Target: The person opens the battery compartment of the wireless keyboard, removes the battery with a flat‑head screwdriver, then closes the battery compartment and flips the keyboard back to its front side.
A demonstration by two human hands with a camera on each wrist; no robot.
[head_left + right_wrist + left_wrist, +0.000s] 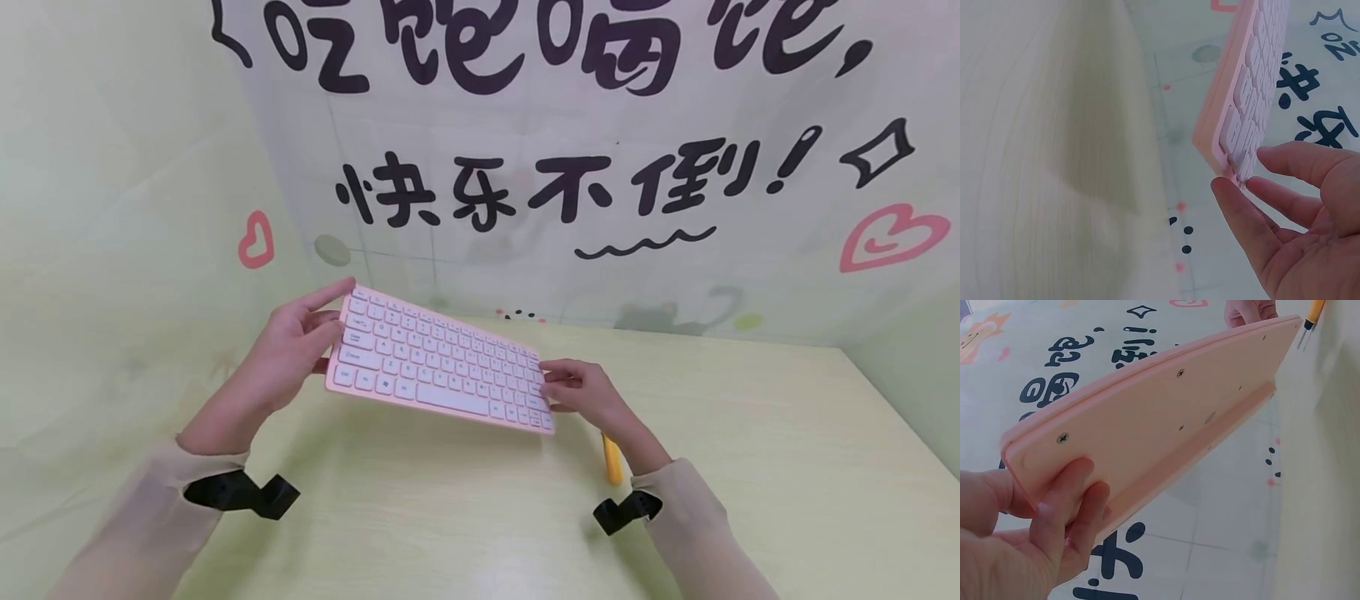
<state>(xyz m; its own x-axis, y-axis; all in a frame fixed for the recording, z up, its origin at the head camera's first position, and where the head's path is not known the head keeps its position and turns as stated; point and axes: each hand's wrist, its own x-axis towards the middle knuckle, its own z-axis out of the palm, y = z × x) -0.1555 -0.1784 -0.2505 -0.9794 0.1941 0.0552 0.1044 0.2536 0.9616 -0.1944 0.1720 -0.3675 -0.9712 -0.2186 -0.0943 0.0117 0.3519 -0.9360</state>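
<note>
A pink keyboard (442, 362) with white keys is held up above the table, its left end higher than its right. My left hand (288, 346) grips the left end, thumb on the key side and fingers behind. In the left wrist view the keyboard's pink underside (1147, 406) shows small screws and a raised ridge along one edge, with fingertips (1079, 472) pressed against it. At the right end, my right hand (585, 390) pinches the edge. The right wrist view shows its thumb (1291, 159) by the keys and another finger at the corner.
A yellow-handled tool (612, 460) lies on the pale wooden table (450, 508) beneath my right forearm; its thin metal end shows in the left wrist view. Behind the table hangs a white printed backdrop (525, 267) with black lettering. Black wrist mounts (243, 493) sit on both sleeves.
</note>
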